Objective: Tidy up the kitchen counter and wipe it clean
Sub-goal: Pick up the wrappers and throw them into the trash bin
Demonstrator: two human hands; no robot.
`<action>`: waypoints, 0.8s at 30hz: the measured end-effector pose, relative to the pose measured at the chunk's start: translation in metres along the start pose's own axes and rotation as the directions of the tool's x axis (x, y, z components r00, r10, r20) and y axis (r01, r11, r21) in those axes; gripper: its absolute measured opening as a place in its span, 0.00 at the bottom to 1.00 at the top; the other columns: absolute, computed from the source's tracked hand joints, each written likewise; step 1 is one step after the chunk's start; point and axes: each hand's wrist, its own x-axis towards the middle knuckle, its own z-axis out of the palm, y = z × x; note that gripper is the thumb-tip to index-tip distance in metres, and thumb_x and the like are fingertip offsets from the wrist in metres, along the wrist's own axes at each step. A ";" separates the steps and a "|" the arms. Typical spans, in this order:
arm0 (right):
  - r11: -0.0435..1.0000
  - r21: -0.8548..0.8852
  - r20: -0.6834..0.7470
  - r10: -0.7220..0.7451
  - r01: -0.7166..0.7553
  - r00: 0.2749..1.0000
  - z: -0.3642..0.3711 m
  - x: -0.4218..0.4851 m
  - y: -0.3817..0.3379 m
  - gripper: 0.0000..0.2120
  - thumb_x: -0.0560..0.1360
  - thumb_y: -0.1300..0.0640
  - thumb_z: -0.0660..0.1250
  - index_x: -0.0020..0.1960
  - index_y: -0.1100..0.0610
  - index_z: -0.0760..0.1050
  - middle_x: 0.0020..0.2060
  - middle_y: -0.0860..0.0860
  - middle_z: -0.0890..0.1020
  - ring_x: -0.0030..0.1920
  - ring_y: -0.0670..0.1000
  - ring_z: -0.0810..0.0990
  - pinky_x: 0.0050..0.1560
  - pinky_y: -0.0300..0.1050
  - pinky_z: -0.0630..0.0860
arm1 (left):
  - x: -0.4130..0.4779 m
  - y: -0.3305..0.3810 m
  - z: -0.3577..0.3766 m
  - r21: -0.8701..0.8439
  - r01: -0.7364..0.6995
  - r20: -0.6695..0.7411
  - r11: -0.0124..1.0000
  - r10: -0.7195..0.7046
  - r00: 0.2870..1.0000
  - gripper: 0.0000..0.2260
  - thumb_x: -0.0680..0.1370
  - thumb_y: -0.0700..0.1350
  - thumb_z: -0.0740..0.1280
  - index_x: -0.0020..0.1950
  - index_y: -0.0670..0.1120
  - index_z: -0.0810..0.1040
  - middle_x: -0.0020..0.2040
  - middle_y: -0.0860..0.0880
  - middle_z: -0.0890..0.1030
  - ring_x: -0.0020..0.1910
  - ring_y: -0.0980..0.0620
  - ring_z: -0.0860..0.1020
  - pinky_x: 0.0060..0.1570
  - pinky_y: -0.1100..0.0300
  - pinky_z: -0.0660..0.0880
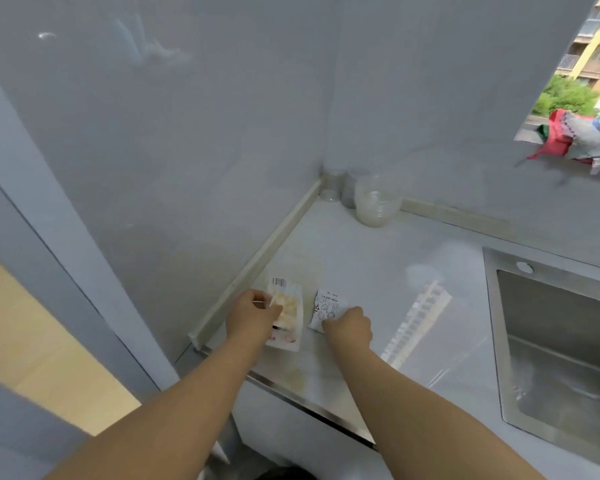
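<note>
— So, which one takes which?

— Each has its own. The left grip (252,315) is curled on the packet (290,301), fingers over its left edge about halfway along. The right grip (349,327) is curled on the near right corner of the wrapper (326,304).

— Where do the two lie?

— Flat on the desk (361,258), near its front left corner. They are side by side with a narrow gap between them, the packet to the left.

— And the long axis?

— Both run away from the person, barcode end of the packet farthest. I judge a straight lift suits both, with no crossing of arms.

— Anything in the way?

— A white ribbed strip (416,323) lies just right of the right grip. The sink (551,323) is beyond it, and the cups (374,202) stand well back in the corner.
</note>
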 end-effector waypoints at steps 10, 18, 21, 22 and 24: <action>0.996 -0.048 0.089 0.083 -0.079 0.993 0.000 0.009 0.005 0.09 0.76 0.63 0.62 0.55 0.64 0.74 0.57 0.60 0.78 0.60 0.60 0.75 0.53 0.44 0.72 | 0.007 -0.003 -0.008 0.037 -0.022 -0.001 0.999 0.023 1.000 0.09 0.74 0.39 0.70 0.40 0.49 0.71 0.40 0.54 0.74 0.37 0.52 0.73 0.30 0.62 0.66; 0.992 -0.124 0.017 0.040 -0.037 0.999 0.011 -0.002 -0.003 0.21 0.77 0.51 0.64 0.66 0.58 0.66 0.63 0.57 0.68 0.65 0.58 0.68 0.62 0.50 0.67 | -0.002 -0.004 -0.021 0.032 -0.048 0.033 0.998 0.047 0.998 0.06 0.75 0.39 0.69 0.45 0.47 0.73 0.40 0.55 0.73 0.35 0.55 0.72 0.29 0.64 0.65; 0.988 -0.137 -0.011 0.072 -0.072 0.997 0.018 0.002 0.002 0.15 0.77 0.54 0.62 0.62 0.58 0.70 0.60 0.57 0.72 0.63 0.58 0.71 0.60 0.50 0.68 | -0.002 -0.007 -0.027 0.033 -0.039 0.031 0.999 0.038 0.999 0.10 0.75 0.40 0.69 0.39 0.50 0.71 0.39 0.56 0.73 0.35 0.56 0.72 0.30 0.63 0.66; 0.991 -0.112 -0.022 0.070 -0.073 0.997 0.018 0.002 0.003 0.11 0.77 0.56 0.61 0.58 0.58 0.72 0.57 0.57 0.74 0.60 0.59 0.72 0.58 0.49 0.69 | -0.002 -0.008 -0.029 0.050 -0.041 0.027 0.998 0.040 0.999 0.11 0.75 0.40 0.69 0.38 0.51 0.70 0.40 0.56 0.73 0.36 0.55 0.73 0.31 0.63 0.67; 0.997 -0.050 -0.034 0.051 -0.053 0.998 0.019 0.001 0.006 0.06 0.77 0.57 0.60 0.49 0.57 0.73 0.51 0.58 0.76 0.53 0.59 0.75 0.51 0.47 0.68 | -0.001 -0.011 -0.034 0.067 -0.045 0.013 0.997 0.045 0.999 0.10 0.75 0.41 0.69 0.39 0.52 0.70 0.40 0.55 0.73 0.40 0.51 0.74 0.32 0.63 0.68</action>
